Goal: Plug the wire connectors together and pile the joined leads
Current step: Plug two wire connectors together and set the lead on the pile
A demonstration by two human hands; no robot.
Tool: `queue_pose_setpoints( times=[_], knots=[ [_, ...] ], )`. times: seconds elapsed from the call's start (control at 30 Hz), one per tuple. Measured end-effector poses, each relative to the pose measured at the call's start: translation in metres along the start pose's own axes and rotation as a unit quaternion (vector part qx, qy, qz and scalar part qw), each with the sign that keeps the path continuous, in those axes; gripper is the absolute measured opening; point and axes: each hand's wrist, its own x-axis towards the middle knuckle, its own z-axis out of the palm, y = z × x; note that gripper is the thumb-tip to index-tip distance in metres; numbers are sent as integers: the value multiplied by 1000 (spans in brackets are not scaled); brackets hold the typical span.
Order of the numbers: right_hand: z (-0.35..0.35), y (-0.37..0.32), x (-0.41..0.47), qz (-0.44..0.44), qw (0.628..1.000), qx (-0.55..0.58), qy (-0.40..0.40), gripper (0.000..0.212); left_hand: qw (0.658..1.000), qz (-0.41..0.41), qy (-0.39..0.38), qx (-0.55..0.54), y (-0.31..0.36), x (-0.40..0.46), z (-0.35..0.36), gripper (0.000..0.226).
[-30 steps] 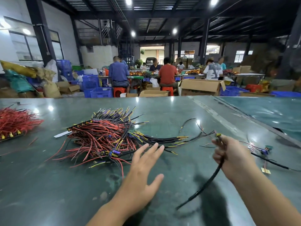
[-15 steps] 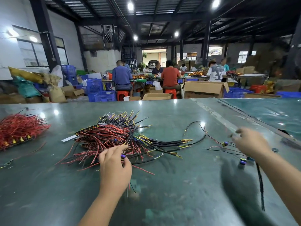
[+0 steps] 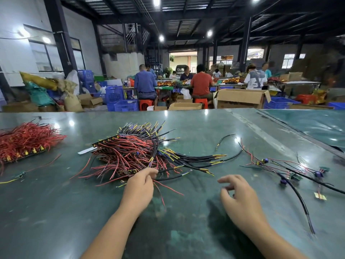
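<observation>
Now the right hand (image 3: 240, 199) has let go of the joined black lead (image 3: 298, 193), fingers loose and empty, while the left hand (image 3: 139, 186) pinches a fresh wire from the tangled red-and-black wire heap (image 3: 130, 152)

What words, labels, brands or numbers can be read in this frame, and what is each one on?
No text reads clearly anywhere.
White tag under the middle wire pile: no print can be made out.
Yellow tag on the joined leads at right: too small to read.
White T-shirt of a seated person: large dark graphic, too blurred to read.
Blue crates: pale marks, unreadable.
</observation>
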Motion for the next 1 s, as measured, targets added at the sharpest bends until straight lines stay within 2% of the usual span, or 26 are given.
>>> queue_pose_setpoints(
  times=[0.07, 0.17, 0.23, 0.33, 0.4, 0.5, 0.6, 0.7, 0.77, 0.87, 1.0],
  knots=[
    [-3, 2, 2, 13, 1000, 0, 4, 26, 998, 24, 51, -9, 2, -1, -1, 40],
    [-10, 7, 6, 32, 997, -64, 17, 23, 987, 61, 135, 56, -2, 1, -4, 43],
    [-17, 9, 10, 59, 991, -117, 31, 25, 988, 49, 112, 90, -7, 2, -4, 40],
    [-23, 12, 13, 117, 976, -180, 33, 31, 993, 44, 38, 104, -12, 1, 2, 31],
    [-24, 13, 12, 155, 970, -186, 19, 36, 992, 45, 19, 115, -13, 2, 6, 27],
    [-24, 11, 10, 175, 970, -167, 7, 37, 991, 33, 28, 125, -13, 6, 7, 18],
    [-20, 8, 8, 147, 975, -167, 7, 34, 993, 15, 64, 99, -11, 6, 7, 21],
    [-17, 5, 5, 80, 992, -101, -11, 27, 992, -1, 128, 0, -2, 5, 6, 23],
    [-16, 4, 4, 51, 997, -55, -24, 23, 980, -26, 135, -147, 6, 5, 3, 28],
    [-17, 6, 6, 38, 999, -16, -15, 22, 914, -60, 85, -393, 17, 0, 3, 29],
    [-17, 5, 6, 45, 997, 67, -2, 28, 827, -78, 1, -557, 33, -9, 7, 26]
  ],
)
